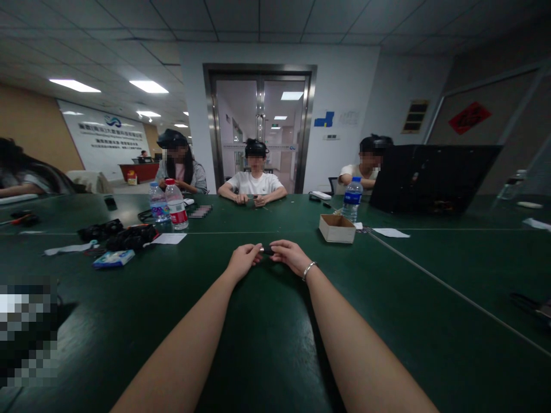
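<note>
Both my hands meet over the green table (pixel 275 332), straight ahead of me. Between them is a small black object with a silver end (pixel 267 250); its exact kind is too small to make out. My left hand (pixel 244 261) is closed, fingertips pinching the silver end. On the other side, my right hand (pixel 291 256) grips the black end between thumb and fingers, which partly hide it. A silver bracelet (pixel 308 271) circles my right wrist.
An open cardboard box (pixel 337 230) stands right of my hands, with a water bottle (pixel 353 199) behind it. Two bottles, black gear (pixel 131 236) and a blue-white packet (pixel 113 258) lie left. Several people sit around the table; a large black panel (pixel 430 178) stands at right.
</note>
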Tool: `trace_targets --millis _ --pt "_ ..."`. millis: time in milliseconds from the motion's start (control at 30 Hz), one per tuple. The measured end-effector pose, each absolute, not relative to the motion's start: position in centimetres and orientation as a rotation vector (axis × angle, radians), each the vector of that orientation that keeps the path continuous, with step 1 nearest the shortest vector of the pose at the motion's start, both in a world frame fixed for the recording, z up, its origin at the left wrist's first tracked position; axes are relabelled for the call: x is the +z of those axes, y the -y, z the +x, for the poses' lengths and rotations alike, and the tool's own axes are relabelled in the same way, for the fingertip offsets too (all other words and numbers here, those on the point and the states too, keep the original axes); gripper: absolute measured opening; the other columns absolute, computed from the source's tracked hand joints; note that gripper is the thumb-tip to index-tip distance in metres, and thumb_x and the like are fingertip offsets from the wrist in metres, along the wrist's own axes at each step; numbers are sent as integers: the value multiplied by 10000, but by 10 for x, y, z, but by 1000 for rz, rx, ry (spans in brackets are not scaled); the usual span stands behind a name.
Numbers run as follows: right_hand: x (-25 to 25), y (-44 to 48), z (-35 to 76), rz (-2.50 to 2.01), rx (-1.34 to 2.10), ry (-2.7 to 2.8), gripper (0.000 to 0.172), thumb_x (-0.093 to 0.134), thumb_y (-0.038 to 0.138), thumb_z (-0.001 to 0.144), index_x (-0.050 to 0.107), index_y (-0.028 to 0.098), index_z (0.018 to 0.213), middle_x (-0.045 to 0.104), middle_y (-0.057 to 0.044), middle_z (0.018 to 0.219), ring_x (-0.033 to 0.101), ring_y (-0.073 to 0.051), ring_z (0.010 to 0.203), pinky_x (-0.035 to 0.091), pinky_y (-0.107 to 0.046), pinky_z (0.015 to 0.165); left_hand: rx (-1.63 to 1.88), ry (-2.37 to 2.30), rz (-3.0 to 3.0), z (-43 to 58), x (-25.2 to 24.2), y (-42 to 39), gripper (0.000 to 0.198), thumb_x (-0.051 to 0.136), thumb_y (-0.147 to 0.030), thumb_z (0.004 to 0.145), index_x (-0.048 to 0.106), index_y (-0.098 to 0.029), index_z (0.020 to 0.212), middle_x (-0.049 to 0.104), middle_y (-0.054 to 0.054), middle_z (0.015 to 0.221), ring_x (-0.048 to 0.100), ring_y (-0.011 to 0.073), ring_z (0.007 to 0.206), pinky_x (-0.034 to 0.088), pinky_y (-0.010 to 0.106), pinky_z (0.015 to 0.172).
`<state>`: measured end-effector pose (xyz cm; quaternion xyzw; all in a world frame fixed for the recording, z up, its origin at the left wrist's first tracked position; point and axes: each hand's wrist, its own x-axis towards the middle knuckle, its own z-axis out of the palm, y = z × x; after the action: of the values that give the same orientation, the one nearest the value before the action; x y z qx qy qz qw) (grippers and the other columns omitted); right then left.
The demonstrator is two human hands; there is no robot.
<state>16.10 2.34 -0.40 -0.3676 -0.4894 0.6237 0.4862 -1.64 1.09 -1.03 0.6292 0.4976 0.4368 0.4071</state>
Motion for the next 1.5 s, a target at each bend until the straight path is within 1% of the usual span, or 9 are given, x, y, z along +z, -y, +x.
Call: trace_targets --millis 67,200,267,333,433,600,800,1000,1500 --pt "-4 -23 161 -893 1523 1183 120 654 46 734 624 98 838 646 -52 709 629 -98 550 542 -145 525 1102 -1248 1554 -17 -10 -10 444 473 -528 790 632 -125 889 649 88 808 590 156 692 443 249 586" --pt "-3 -23 160 -890 1514 1171 103 630 32 747 619 90 831 633 -45 652 626 -101 535 539 -146 526 1170 -1191 1562 -16 -5 -4 419 605 -406 737 571 -189 1093 617 93 1026 594 168 792 449 224 559" --pt "-2 -22 160 -897 1512 1170 99 602 20 759 617 90 829 630 -42 641 625 -101 532 537 -145 524 1194 -1145 1597 -17 -3 -1 439 641 -348 710 558 -208 1118 599 93 1067 589 168 805 458 221 561" --pt "-2 -22 160 -901 1516 1173 107 589 13 763 617 92 831 637 -47 660 628 -101 540 536 -143 521 1188 -1137 1624 -17 -2 0 384 648 -328 702 596 -202 1061 599 89 1054 582 159 782 464 225 570" --pt "-2 -22 160 -900 1520 1184 115 575 10 771 615 92 840 643 -52 673 632 -100 551 535 -138 524 1170 -1165 1620 -18 -2 -1 313 633 -328 709 631 -176 983 616 80 957 574 153 760 460 223 574" --pt "-6 -25 160 -895 1518 1179 113 615 29 749 616 94 842 643 -48 679 627 -101 536 537 -149 523 1164 -1200 1583 -16 -4 -5 342 627 -384 709 638 -150 958 621 63 806 576 154 736 448 218 564" --pt "-5 -24 161 -891 1517 1196 155 671 39 702 626 110 832 648 -48 726 632 -107 565 550 -170 552 1168 -1203 1517 -17 -4 -6 373 648 -425 685 647 -132 915 645 76 858 581 148 728 450 225 581" --pt "-3 -21 161 -908 1497 1211 165 654 12 686 631 116 813 639 -35 736 633 -109 590 549 -168 561 1168 -1203 1499 -18 -4 -7 415 650 -482 664 660 -126 876 650 79 823 581 152 719 446 228 578" --pt "-8 -25 161 -902 1463 1269 307 709 14 567 641 144 837 620 -25 816 616 -113 676 528 -225 660 1140 -1310 1518 -19 -12 -15 434 576 -521 715 662 -114 839 662 77 775 582 139 670 444 225 566"
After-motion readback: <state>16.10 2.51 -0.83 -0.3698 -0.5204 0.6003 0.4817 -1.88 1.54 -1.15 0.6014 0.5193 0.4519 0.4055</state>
